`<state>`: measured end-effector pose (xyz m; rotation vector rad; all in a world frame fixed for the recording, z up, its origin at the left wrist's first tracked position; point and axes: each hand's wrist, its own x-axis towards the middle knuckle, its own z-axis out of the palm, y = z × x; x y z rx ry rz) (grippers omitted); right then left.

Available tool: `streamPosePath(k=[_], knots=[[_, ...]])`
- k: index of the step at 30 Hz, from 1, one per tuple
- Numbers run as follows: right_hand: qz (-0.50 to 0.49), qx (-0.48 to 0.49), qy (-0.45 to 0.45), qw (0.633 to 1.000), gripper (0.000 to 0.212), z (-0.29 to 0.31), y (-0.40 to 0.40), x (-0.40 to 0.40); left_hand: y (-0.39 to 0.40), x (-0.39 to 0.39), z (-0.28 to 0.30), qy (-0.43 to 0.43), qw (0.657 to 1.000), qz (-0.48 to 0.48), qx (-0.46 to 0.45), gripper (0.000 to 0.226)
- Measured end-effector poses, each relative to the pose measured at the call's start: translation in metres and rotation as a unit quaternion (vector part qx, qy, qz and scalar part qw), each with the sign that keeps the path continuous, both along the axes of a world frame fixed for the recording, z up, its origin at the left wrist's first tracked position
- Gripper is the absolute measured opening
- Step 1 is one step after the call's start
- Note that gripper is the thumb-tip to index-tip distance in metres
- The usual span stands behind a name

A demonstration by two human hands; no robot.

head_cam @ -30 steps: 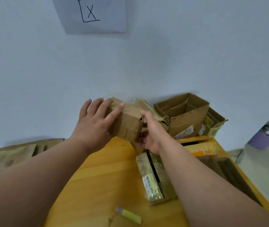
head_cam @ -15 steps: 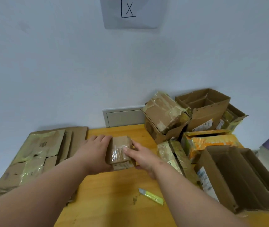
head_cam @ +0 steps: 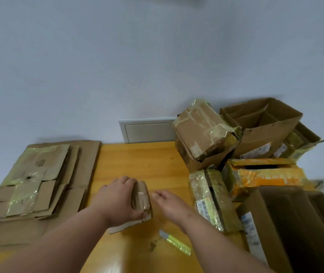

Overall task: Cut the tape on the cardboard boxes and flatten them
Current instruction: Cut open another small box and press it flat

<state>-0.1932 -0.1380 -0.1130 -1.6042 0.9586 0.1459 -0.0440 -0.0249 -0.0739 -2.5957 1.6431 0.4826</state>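
A small brown taped cardboard box (head_cam: 141, 200), squashed nearly flat, stands on edge on the yellow wooden table (head_cam: 137, 162). My left hand (head_cam: 117, 200) grips it from the left, fingers over its top and thumb at its near end. My right hand (head_cam: 172, 203) hovers just right of the box with loose fingers, holding nothing. A yellow-green utility knife (head_cam: 176, 242) lies on the table near my right forearm.
A stack of flattened boxes (head_cam: 37, 180) lies at the left. Several unflattened boxes crowd the right: a taped brown one (head_cam: 202, 129), an open one (head_cam: 263, 127), an orange one (head_cam: 263, 174), a flat taped one (head_cam: 210, 200), and a large open one (head_cam: 299, 229).
The small box came down from in front of the wall onto the table and got squashed flatter. My right hand has let go of it and drawn away to the right.
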Motion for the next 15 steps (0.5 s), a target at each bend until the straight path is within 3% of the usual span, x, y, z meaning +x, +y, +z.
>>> streamPosePath(k=[3,7,15], knots=[[0.081,-0.097,0.099,0.987,0.057,-0.025,-0.007,-0.014,0.0,0.003,-0.009,-0.009,1.0,0.01,0.025,0.1],[0.21,-0.201,0.202,0.935,0.07,-0.057,-0.002,-0.024,0.003,0.006,-0.022,-0.005,0.999,0.013,0.049,0.101],[0.269,-0.315,0.223,0.882,0.039,-0.091,0.012,-0.033,0.015,0.006,-0.046,0.045,0.998,0.021,0.049,0.1]])
